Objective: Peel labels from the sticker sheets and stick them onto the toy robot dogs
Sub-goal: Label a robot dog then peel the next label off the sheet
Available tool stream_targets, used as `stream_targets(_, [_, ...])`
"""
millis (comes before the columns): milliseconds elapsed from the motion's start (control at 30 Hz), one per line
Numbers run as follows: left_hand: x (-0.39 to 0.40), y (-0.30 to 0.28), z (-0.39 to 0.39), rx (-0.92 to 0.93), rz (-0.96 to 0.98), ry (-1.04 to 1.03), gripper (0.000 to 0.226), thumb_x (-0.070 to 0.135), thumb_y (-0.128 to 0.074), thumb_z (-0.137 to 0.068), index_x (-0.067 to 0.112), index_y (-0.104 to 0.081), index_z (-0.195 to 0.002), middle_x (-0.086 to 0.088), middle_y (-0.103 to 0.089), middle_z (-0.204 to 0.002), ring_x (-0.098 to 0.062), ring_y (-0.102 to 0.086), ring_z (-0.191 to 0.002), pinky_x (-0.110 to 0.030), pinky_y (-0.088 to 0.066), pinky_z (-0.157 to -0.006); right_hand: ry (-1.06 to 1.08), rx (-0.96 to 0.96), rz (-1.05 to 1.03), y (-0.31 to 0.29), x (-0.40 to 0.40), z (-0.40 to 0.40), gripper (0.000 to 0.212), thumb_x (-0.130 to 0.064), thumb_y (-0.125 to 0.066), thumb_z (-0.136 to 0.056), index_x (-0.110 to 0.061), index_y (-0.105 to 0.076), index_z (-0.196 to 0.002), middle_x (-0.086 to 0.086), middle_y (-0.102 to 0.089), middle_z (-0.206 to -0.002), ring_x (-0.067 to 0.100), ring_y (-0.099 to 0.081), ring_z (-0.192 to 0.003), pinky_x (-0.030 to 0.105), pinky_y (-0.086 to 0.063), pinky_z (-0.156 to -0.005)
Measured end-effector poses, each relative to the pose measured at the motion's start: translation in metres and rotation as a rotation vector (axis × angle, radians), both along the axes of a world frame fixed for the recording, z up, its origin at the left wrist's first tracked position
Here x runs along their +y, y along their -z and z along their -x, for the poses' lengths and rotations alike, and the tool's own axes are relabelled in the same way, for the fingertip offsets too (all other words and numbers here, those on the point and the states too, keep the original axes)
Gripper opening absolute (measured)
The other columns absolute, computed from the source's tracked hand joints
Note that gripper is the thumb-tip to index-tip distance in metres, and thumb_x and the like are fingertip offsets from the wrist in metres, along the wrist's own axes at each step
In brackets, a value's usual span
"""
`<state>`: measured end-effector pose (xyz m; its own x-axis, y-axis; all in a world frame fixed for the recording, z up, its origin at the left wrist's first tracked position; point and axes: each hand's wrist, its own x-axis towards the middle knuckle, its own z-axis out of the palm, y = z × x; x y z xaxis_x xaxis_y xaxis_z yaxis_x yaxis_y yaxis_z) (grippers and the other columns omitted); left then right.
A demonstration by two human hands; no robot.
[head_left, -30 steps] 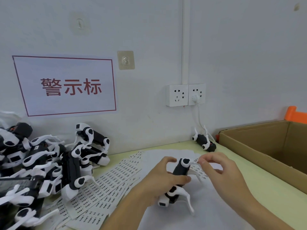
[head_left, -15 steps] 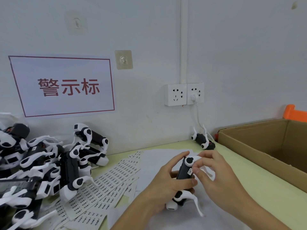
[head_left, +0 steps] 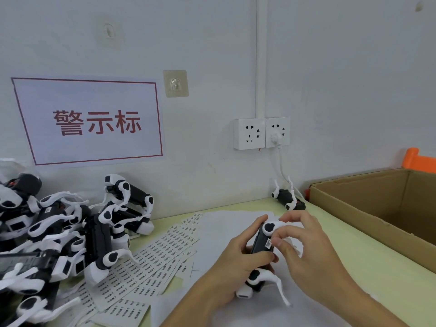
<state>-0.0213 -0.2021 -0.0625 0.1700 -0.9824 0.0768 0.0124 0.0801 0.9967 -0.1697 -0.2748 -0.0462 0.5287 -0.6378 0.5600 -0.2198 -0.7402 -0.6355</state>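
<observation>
A black and white toy robot dog (head_left: 260,241) is held above a white paper sheet (head_left: 221,223) at the centre of the table. My left hand (head_left: 236,263) grips its black body from the left. My right hand (head_left: 306,251) has its thumb against the body beside a small white label (head_left: 268,244), with its index finger curled over the white shoulder joint. Sticker sheets (head_left: 160,251) printed with rows of small labels lie spread to the left of my hands.
A pile of several toy robot dogs (head_left: 70,232) fills the left side. One more dog (head_left: 286,197) lies by the wall under the sockets (head_left: 262,133). An open cardboard box (head_left: 377,208) stands on the right, on the pale green table (head_left: 354,256).
My right hand brought the small label from the air onto the dog's black body and now has its thumb against it. My left hand kept its grip and raised the dog slightly.
</observation>
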Motion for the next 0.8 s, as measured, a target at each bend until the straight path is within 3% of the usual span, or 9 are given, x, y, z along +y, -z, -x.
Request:
stream_targets(333, [-0.001,0.0,0.0,-0.02,-0.004,-0.014,0.071,0.019,-0.066,-0.078,0.047,-0.049,-0.142,-0.009,-0.07,-0.089,-0.022,-0.061,-0.08,-0.038,-0.044,-0.084,0.026,-0.014,0.083,0.004,-0.003,-0.002,0.025,-0.011,-0.068,-0.092,-0.03,-0.069,-0.075,-0.021,-0.045,-0.114,-0.013,-0.032,-0.119,0.028,-0.03,-0.098])
stream_targets(533, [-0.001,0.0,0.0,-0.039,-0.002,-0.018,0.071,0.02,-0.065,-0.079,0.048,-0.048,-0.142,-0.007,-0.07,-0.087,-0.02,-0.061,-0.077,-0.036,-0.045,-0.083,0.068,-0.034,0.197,0.009,-0.005,-0.005,0.023,-0.003,-0.071,-0.088,-0.024,-0.071,-0.077,-0.015,-0.046,-0.111,-0.014,-0.031,-0.117,0.039,-0.034,-0.095])
stream_targets(633, [-0.001,0.0,0.0,-0.057,-0.003,-0.026,0.071,0.021,-0.065,-0.079,0.048,-0.047,-0.143,-0.005,-0.07,-0.086,-0.02,-0.06,-0.079,-0.037,-0.043,-0.082,0.089,-0.047,0.274,0.011,-0.005,-0.006,0.024,0.003,-0.075,-0.082,-0.02,-0.072,-0.076,-0.005,-0.05,-0.108,-0.001,-0.036,-0.104,0.043,-0.039,-0.088])
stream_targets(800, [-0.001,0.0,0.0,-0.067,0.006,-0.024,0.069,0.023,-0.065,-0.08,0.049,-0.047,-0.142,-0.005,-0.07,-0.086,-0.019,-0.06,-0.077,-0.034,-0.045,-0.082,0.114,-0.056,0.33,0.012,-0.007,-0.007,0.024,0.005,-0.078,-0.079,-0.018,-0.071,-0.075,-0.002,-0.051,-0.107,0.009,-0.038,-0.102,0.042,-0.039,-0.083])
